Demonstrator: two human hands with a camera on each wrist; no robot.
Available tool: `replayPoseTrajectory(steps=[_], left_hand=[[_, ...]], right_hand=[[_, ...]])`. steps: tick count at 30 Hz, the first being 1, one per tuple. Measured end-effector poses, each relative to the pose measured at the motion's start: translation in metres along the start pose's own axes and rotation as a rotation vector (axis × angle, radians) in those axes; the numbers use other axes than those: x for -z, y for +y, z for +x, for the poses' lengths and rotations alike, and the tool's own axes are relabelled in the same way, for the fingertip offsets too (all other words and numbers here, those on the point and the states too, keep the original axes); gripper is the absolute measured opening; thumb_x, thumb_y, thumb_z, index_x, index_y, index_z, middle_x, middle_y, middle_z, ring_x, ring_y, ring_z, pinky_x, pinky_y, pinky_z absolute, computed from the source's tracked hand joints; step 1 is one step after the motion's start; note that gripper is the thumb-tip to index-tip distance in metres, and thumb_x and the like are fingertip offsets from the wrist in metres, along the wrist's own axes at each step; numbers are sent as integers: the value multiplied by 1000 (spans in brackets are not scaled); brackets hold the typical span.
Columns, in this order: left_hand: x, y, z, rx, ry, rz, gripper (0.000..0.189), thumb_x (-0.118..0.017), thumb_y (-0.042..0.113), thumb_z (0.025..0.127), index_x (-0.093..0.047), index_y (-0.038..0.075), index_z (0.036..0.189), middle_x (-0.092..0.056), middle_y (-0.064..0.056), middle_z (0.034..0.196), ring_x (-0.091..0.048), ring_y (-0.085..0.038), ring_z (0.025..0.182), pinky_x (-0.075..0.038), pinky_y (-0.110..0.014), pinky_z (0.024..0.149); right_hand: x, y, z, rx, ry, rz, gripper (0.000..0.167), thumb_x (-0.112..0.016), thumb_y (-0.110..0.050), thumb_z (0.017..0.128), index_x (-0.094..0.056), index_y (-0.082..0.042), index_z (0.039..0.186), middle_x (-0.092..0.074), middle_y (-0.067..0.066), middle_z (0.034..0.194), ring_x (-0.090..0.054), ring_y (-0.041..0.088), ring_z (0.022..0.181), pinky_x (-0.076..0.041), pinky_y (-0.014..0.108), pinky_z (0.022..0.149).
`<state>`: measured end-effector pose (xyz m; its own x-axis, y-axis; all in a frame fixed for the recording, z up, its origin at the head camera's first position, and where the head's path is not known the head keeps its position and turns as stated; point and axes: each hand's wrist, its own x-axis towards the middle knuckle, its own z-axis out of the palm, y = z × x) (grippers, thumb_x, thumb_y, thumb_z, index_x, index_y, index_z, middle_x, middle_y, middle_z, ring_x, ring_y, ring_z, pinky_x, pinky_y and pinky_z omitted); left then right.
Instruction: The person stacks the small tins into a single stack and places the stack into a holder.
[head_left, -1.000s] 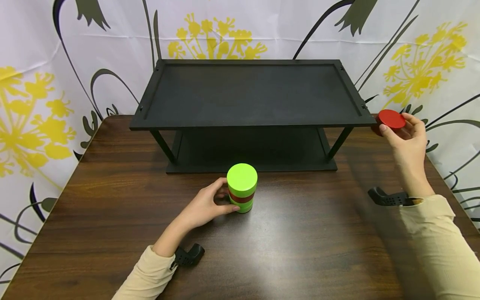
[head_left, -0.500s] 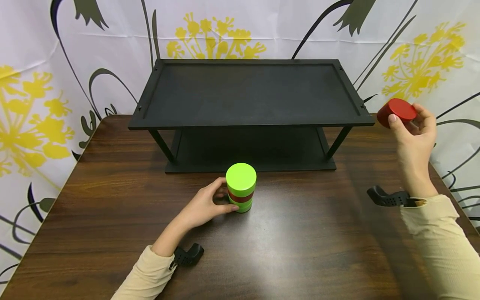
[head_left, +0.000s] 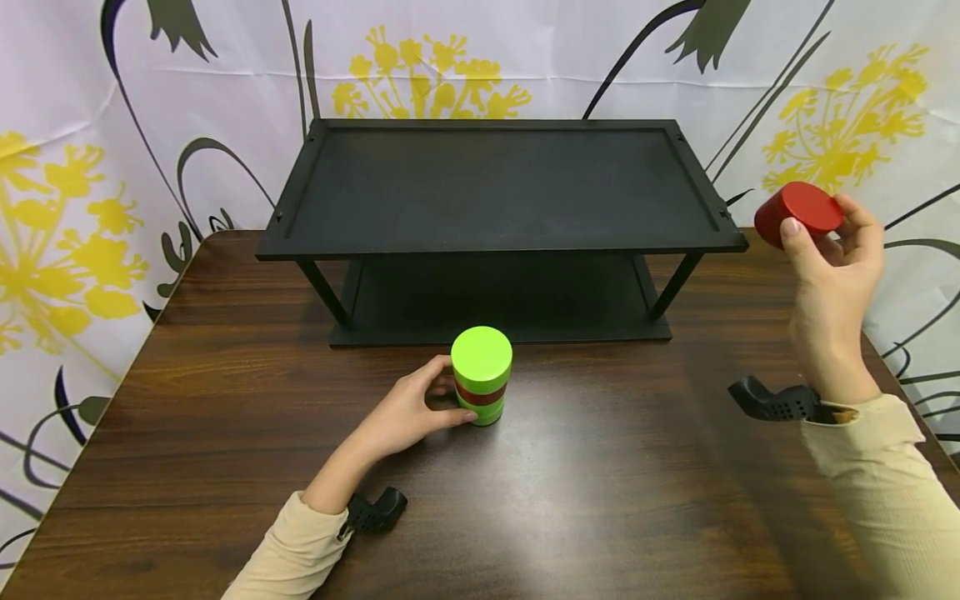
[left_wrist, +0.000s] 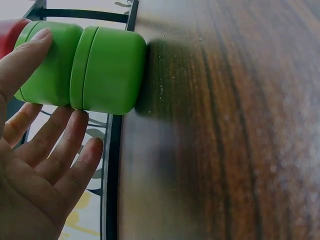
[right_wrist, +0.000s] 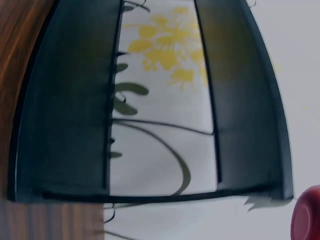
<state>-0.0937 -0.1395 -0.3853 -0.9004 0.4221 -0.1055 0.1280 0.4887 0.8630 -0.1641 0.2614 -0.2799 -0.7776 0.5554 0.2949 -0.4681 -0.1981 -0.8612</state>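
Table (head_left: 600, 483) in front of me, dark wood grain. My left hand (head_left: 408, 408) is gripping the stack (head_left: 482, 375), thumb low on the near side, fingers round the left. Stack stands upright on the table: green top, red band, green below. Farther out, my right hand (head_left: 836, 279) has the red cylinder (head_left: 798, 214) between thumb and fingers, tilted, in the air off the right end of the rack (head_left: 502, 187). Rack's black, two-tier, just behind the stack. White cloth (head_left: 247, 75) with yellow flowers behind everything.
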Motion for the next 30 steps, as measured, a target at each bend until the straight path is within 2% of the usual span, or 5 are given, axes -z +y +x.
replayPoseTrajectory(steps=[7,19,30], left_hand=[[0,0,0,-4,3,7,62,-77,22,81,-46,11,134,-57,-13,131,-60,-31,118,-51,-44,100],[0,1,1,-11,6,18,62,-77,21,81,-46,11,134,-57,-13,131,-60,-32,117,-51,-44,100],[0,0,1,-10,6,19,62,-77,21,81,-47,11,133,-58,-13,130,-60,-31,117,-52,-44,100]], right_hand=[[-17,-7,-21,16,-141,83,43,-65,14,80,-56,-3,119,-54,13,114,-56,23,101,-57,19,79],[-36,-11,-57,-12,-341,-74,48,-60,10,83,-54,-8,127,-57,8,119,-57,20,103,-54,17,79],[-50,-8,-82,-37,-511,-186,55,-61,12,83,-47,-5,134,-54,4,120,-54,18,107,-51,15,85]])
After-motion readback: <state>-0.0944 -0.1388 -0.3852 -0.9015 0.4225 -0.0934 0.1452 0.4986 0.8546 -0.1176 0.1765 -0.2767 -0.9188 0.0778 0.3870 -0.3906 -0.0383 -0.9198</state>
